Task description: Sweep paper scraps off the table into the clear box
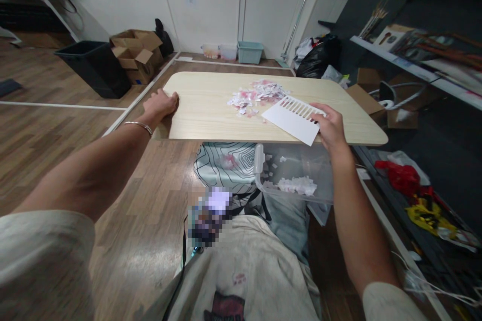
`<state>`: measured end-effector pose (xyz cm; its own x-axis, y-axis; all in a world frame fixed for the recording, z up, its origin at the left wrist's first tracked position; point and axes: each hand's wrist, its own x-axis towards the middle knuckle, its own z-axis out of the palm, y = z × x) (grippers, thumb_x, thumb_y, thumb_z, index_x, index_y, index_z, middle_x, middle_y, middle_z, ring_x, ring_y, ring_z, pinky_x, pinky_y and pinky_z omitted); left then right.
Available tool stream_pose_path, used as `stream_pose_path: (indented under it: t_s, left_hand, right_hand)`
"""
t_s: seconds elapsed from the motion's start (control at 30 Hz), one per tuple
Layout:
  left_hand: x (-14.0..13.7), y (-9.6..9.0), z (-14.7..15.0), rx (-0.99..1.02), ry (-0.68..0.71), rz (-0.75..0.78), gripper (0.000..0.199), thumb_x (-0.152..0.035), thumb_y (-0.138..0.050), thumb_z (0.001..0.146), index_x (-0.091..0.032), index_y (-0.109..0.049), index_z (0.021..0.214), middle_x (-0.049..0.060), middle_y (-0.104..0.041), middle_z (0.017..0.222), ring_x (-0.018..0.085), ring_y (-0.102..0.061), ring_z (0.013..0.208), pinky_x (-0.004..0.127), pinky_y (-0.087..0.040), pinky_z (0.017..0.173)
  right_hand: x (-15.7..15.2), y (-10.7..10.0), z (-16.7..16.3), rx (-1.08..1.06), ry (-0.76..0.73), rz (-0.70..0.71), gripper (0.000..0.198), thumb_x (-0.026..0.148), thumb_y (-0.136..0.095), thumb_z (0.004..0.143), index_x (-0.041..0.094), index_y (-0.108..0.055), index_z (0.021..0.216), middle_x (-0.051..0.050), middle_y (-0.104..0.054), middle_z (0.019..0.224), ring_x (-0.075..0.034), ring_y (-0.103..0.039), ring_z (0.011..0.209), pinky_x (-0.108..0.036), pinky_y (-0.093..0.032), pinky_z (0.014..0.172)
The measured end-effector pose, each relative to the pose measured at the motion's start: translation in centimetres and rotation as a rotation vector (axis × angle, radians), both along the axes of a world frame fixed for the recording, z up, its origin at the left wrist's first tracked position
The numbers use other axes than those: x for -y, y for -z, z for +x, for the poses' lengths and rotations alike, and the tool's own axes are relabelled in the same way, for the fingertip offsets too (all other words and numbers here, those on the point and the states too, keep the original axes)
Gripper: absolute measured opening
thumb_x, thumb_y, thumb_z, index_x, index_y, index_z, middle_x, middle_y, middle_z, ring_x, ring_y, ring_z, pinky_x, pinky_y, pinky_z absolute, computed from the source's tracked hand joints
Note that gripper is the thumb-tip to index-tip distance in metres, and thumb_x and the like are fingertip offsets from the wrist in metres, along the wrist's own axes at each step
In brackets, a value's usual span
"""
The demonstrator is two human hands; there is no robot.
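Note:
My right hand (330,123) grips a flat white sheet with a row of slots (291,121), like a wide comb, by its right end. The slotted side faces away from me, close to a loose pile of white and pink paper scraps (263,91) on the pale wooden table (203,120). My left hand (160,105) is closed round the table's left edge, its fingertips partly hidden. Below the near edge, a clear plastic bin (301,160) rests by my lap, holding white paper scraps (297,185).
A patterned cushion or bag (222,160) lies under the table's near edge. Shelving (417,70) with boxes runs along the right. A black waste bin (94,67) and cardboard boxes (137,55) stand at far left. A teal tub (250,52) sits by the door.

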<state>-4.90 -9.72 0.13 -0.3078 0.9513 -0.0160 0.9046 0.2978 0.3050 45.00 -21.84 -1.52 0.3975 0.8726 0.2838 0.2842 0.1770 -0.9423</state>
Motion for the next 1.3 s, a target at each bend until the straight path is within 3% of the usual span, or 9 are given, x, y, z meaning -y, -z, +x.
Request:
stream_pose_path:
  t_s: [0.87, 1.1, 1.3]
  left_hand:
    - [-0.5, 0.7, -0.4, 0.026, 0.004, 0.032, 0.08, -0.058, -0.034, 0.109, 0.003, -0.049, 0.158, 0.034, -0.053, 0.165, 0.046, -0.053, 0.151, 0.061, -0.042, 0.122]
    - [-0.6, 0.8, -0.4, 0.018, -0.007, 0.035, 0.082, -0.059, -0.033, 0.107, 0.002, -0.049, 0.159, 0.035, -0.053, 0.164, 0.046, -0.054, 0.15, 0.061, -0.043, 0.12]
    - [-1.1, 1.2, -0.7, 0.013, -0.023, 0.055, 0.085, -0.063, -0.036, 0.102, -0.002, -0.051, 0.16, 0.035, -0.055, 0.163, 0.052, -0.055, 0.148, 0.066, -0.043, 0.12]
  right_hand:
    - [0.2, -0.2, -0.1, -0.016, -0.005, 0.009, 0.038, 0.029, -0.077, 0.062, 0.026, -0.078, 0.1, -0.002, -0.074, 0.078, -0.021, -0.067, 0.067, -0.033, -0.055, 0.056]
    - [-0.1, 0.3, 0.3, 0.02, -0.002, 0.004, 0.039, 0.03, -0.076, 0.067, 0.025, -0.077, 0.105, -0.003, -0.075, 0.082, -0.026, -0.073, 0.074, -0.039, -0.062, 0.066]
    - [-0.2, 0.5, 0.4, 0.009, -0.008, 0.009, 0.039, 0.032, -0.078, 0.066, 0.025, -0.076, 0.104, -0.004, -0.075, 0.083, -0.024, -0.07, 0.071, -0.037, -0.06, 0.063]
